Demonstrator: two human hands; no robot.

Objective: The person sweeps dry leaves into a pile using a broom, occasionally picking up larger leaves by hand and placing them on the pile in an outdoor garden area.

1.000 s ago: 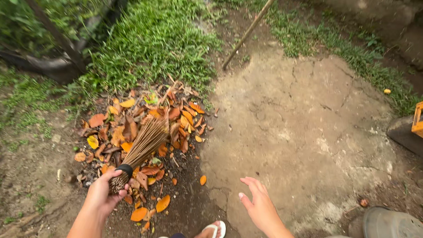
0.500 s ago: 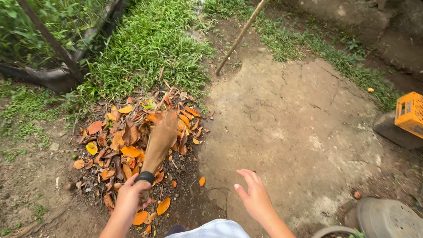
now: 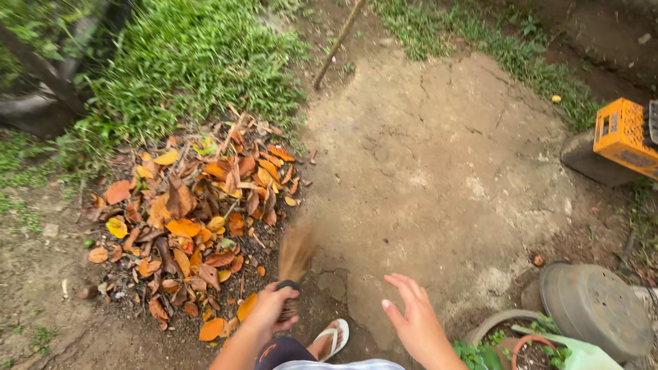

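My left hand point(image 3: 268, 312) grips the bound end of a short stick broom point(image 3: 294, 259), whose brown bristles are blurred with motion at the right edge of a pile of orange and brown dry leaves point(image 3: 194, 216). The pile lies on dark soil beside the grass. My right hand point(image 3: 413, 322) hangs free over the bare packed ground, fingers spread and holding nothing. My foot in a white sandal point(image 3: 332, 339) stands just below the broom.
A thin wooden pole point(image 3: 340, 37) leans at the top centre. An orange plastic crate point(image 3: 636, 139) sits on a stone at the right. An overturned grey pot point(image 3: 596, 300), a clay pot with a plant point(image 3: 532, 360) and a black net fence point(image 3: 30, 83) border the spot.
The broom has swung from the middle of the leaf pile to its lower right edge, close to my foot. My view has shifted right and down; the right hand stays open.
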